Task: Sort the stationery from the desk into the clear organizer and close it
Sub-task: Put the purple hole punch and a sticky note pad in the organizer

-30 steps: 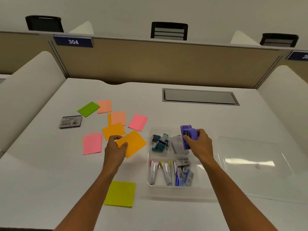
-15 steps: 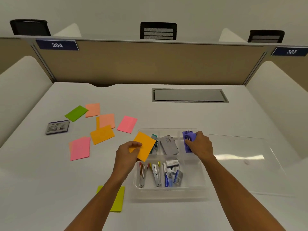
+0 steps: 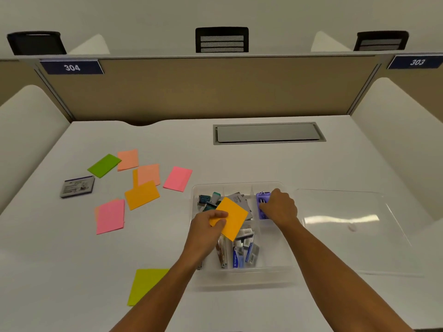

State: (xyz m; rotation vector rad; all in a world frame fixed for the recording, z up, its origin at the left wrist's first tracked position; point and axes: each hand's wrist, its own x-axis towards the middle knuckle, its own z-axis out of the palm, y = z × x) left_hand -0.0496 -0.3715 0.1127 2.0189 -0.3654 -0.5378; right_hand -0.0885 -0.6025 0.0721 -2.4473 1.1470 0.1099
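we see left hand (image 3: 208,227) pinching orange sticky note (image 3: 231,218) above clear organizer (image 3: 239,269), lower centre of frame. right hand (image 3: 279,207) curled round purple box (image 3: 262,205) in organizer's upper right compartment. clear lid (image 3: 354,236) lies flat right of organizer. more notes left of frame: pink note (image 3: 177,178), yellow-green note (image 3: 146,285).

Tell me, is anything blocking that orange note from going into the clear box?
Nothing visible does. The left hand holds the orange note over the open organizer; its lid lies aside, to the right.
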